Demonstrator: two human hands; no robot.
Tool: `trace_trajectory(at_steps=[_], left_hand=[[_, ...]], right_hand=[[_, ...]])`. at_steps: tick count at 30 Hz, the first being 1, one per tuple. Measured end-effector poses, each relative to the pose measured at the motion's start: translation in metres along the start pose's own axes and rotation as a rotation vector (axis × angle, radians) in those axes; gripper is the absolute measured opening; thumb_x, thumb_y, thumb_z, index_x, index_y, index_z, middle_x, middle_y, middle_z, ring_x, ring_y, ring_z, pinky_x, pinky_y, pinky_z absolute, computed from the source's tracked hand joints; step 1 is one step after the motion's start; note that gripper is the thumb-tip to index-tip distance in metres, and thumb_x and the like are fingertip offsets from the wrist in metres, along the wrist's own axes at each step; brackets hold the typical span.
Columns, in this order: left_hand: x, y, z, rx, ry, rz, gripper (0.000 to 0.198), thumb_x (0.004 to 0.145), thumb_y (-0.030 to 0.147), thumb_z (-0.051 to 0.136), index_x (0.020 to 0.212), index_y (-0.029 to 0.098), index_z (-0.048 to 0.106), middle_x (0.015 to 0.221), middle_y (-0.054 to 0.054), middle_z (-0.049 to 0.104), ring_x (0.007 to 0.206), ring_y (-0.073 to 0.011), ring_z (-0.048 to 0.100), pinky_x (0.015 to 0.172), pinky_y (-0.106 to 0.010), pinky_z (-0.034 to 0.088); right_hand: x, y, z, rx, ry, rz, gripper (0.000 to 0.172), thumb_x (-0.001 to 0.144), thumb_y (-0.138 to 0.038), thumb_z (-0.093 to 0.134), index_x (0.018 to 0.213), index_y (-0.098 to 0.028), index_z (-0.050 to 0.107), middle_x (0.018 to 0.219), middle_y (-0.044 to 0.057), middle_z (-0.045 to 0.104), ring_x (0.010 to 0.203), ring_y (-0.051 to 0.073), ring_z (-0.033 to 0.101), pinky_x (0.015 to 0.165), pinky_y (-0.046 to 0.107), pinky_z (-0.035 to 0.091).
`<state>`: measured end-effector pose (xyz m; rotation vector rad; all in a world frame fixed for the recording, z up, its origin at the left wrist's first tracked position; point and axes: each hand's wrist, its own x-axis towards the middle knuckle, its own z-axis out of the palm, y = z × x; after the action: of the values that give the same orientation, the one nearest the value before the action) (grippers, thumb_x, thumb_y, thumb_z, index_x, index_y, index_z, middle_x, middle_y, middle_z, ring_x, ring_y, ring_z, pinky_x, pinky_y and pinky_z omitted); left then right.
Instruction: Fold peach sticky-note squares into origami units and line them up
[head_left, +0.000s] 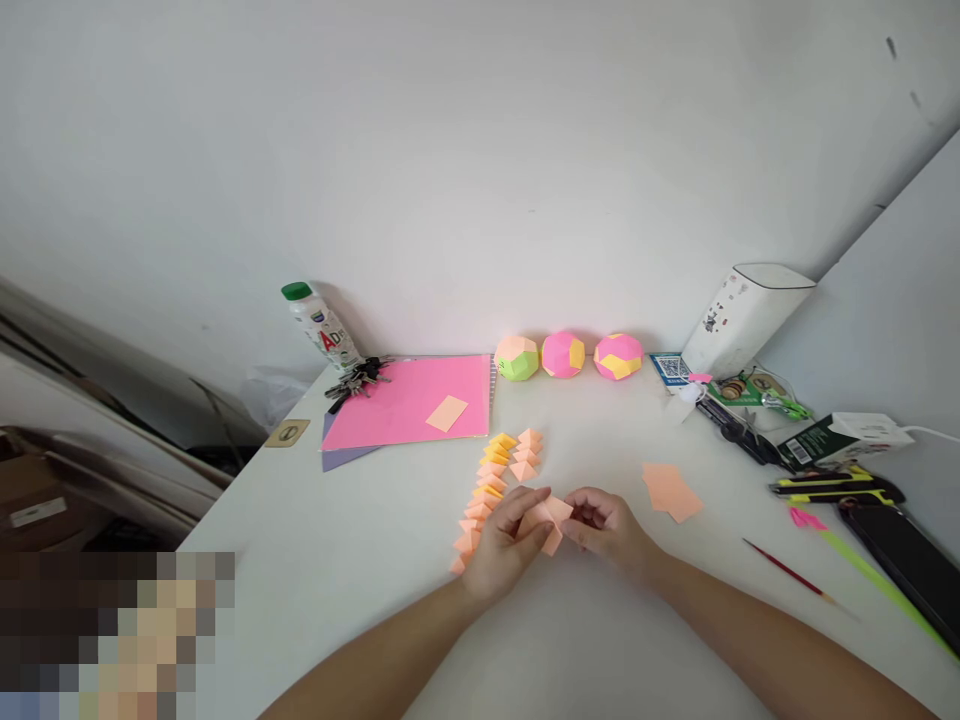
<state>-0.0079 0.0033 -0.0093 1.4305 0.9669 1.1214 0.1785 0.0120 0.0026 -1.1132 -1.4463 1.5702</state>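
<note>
Between my two hands is a piece of folded peach paper (553,512) with several pointed flaps. My left hand (504,540) pinches its left side, thumb in front. At its right edge, the fingers of my right hand (604,525) are curled and closed on a flap. Just beyond my left hand runs a row of folded paper units (474,510), peach and yellow-orange, partly hidden by that hand. A shorter row of peach units (526,455) stands beside it. Flat peach paper sheets (671,490) lie to the right of my right hand.
Three paper balls (562,355) line the wall. At left are a pink folder (412,400) with a peach slip, keys (360,378) and a white bottle (324,325). On the right lie a thin brush (787,568), yellow-black cutter (832,487), black phone-like object (904,560) and white box (746,320).
</note>
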Motion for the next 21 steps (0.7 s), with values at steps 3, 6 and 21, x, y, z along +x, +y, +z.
trace_trajectory(at_steps=[3, 6, 21], left_hand=[[0.0, -0.001, 0.001, -0.001, 0.0, -0.005, 0.035, 0.082, 0.025, 0.059, 0.116, 0.027, 0.061, 0.092, -0.004, 0.058, 0.092, -0.0184, 0.054, 0.087, -0.035, 0.045], [-0.001, -0.003, 0.002, 0.021, -0.003, 0.0, 0.033, 0.083, 0.025, 0.058, 0.116, 0.026, 0.061, 0.09, -0.004, 0.057, 0.09, -0.0183, 0.054, 0.085, -0.035, 0.045], [0.001, 0.011, 0.002, 0.128, -0.052, -0.062, 0.026, 0.085, 0.037, 0.055, 0.097, 0.021, 0.071, 0.073, -0.003, 0.057, 0.072, -0.0159, 0.052, 0.068, -0.028, 0.044]], right_hand=[[0.0, -0.002, 0.0, -0.019, -0.018, -0.011, 0.024, 0.079, -0.04, 0.065, 0.074, -0.017, 0.059, 0.06, -0.004, 0.047, 0.054, 0.01, 0.044, 0.051, 0.023, 0.04], [-0.001, -0.004, 0.0, -0.024, -0.022, -0.029, 0.024, 0.082, -0.04, 0.062, 0.073, -0.018, 0.058, 0.062, -0.004, 0.046, 0.056, 0.011, 0.043, 0.051, 0.023, 0.041], [0.0, 0.0, 0.001, 0.041, 0.048, -0.087, 0.021, 0.081, -0.037, 0.065, 0.078, -0.019, 0.056, 0.068, -0.003, 0.052, 0.057, 0.01, 0.046, 0.05, 0.021, 0.042]])
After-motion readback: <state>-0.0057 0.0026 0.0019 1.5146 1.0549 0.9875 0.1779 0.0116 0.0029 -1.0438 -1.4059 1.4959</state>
